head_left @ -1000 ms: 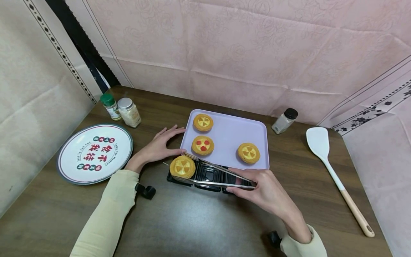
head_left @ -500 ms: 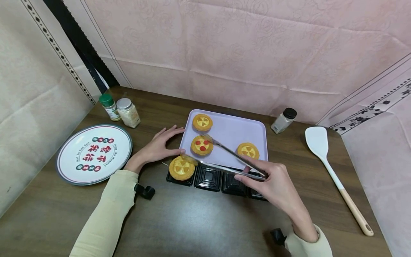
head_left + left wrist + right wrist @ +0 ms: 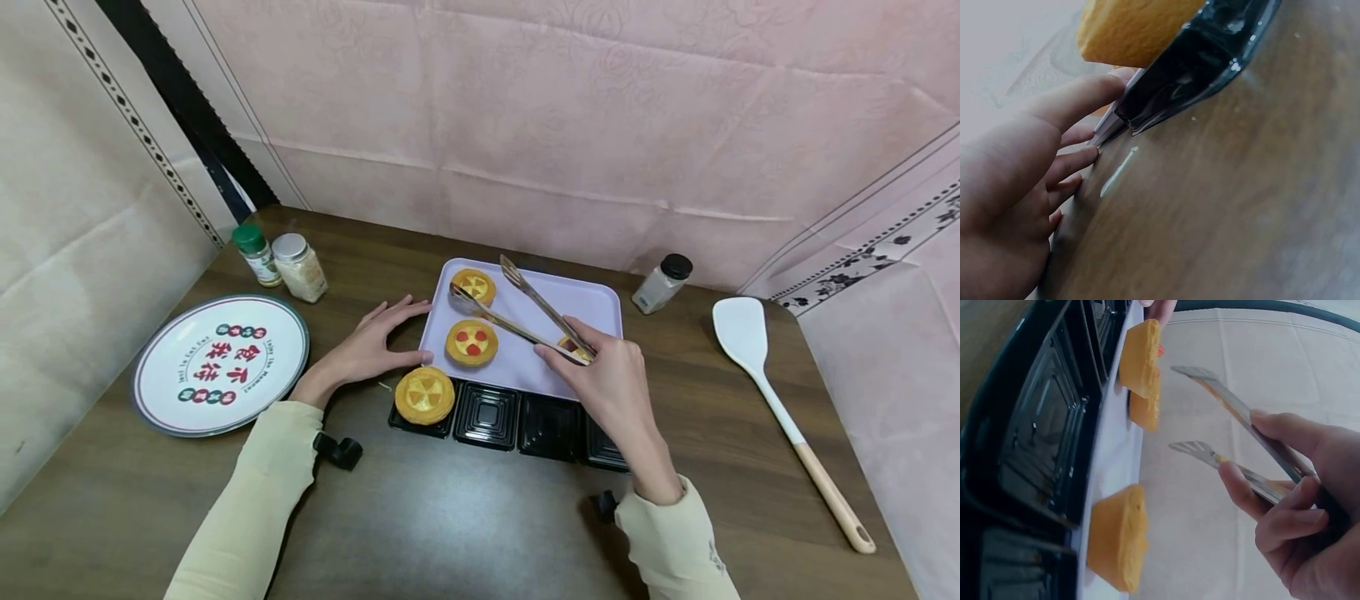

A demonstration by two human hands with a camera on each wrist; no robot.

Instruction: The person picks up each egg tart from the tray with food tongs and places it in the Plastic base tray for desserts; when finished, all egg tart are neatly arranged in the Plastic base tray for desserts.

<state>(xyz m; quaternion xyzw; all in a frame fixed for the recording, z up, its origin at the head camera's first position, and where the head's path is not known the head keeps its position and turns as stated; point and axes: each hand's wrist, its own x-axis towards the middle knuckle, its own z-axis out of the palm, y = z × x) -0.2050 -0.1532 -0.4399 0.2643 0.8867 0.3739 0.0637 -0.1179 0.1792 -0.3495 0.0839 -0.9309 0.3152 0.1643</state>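
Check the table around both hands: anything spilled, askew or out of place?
One thing stands out: a small whitish strip lies on the table near the left hand and the black tray. It looks like a stray scrap or smear; I can't tell which. Nothing else looks spilled or damaged.

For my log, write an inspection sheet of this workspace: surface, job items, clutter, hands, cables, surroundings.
Surface: wood-grain table with a thin white streak.
Job's things: three tarts on the lilac tray, one partly hidden in the head view; a fourth tart in the leftmost compartment of the black tray.
Clutter: round plate and two jars at left; third jar and white spatula at right.
Hands: left hand touches the lilac tray's left edge; right hand holds spread tongs over it.
Cables: nothing seen.
Surroundings: pale patterned covering behind and at both sides.
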